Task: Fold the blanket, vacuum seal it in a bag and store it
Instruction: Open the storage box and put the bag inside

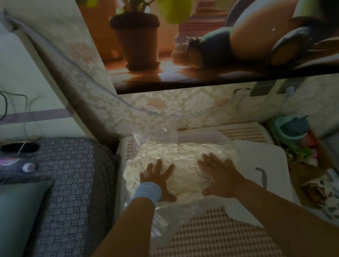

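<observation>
Fingers [207, 158] splayed flat, nothing gripped, left hand [157, 178] and right hand [219, 172] palm-down atop the bagged blanket [188, 157].

blanket [180, 164]: cream | mat [213, 244]: brown-white houndstooth | wristband [148, 192]: light blue | pillow [13, 216]: teal

One left hand [157, 176], one right hand [218, 172], one cream blanket [186, 160], one clear vacuum bag [172, 215], one blue wristband [148, 192].
</observation>
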A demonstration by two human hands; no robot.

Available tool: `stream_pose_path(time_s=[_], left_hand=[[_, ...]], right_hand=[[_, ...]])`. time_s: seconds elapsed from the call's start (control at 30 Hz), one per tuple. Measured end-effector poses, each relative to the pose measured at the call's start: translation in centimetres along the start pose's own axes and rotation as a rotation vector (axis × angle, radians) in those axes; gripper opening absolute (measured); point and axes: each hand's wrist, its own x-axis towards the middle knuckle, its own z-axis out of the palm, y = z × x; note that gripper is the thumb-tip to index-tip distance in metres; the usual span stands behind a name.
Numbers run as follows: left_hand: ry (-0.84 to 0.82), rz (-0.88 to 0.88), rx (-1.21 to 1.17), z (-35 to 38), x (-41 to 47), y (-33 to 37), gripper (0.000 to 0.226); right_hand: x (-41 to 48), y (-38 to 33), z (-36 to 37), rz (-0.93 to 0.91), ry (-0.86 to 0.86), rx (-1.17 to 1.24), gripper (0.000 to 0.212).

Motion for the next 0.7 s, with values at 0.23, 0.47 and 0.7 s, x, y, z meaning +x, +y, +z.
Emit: stream_pose_path(time_s=[0.23,0.47,0.7], left_hand=[[-0.009,0.020,0.055,0.6,4.6,0.5,0.132],[-0.193,-0.021,0.136,-1.2,9.4,1.5,0.149],[-0.272,0.033,0.045,-1.4,12.7,1.1,0.121]], right_hand=[[3.1,0.2,2.4,0.027,0.008,-0.166,0.104],[5.9,1.1,1.7,-0.001,-0.018,-0.158,0.106],[8.6,1.7,2.3,-0.018,-0.081,-0.227,0.101]])
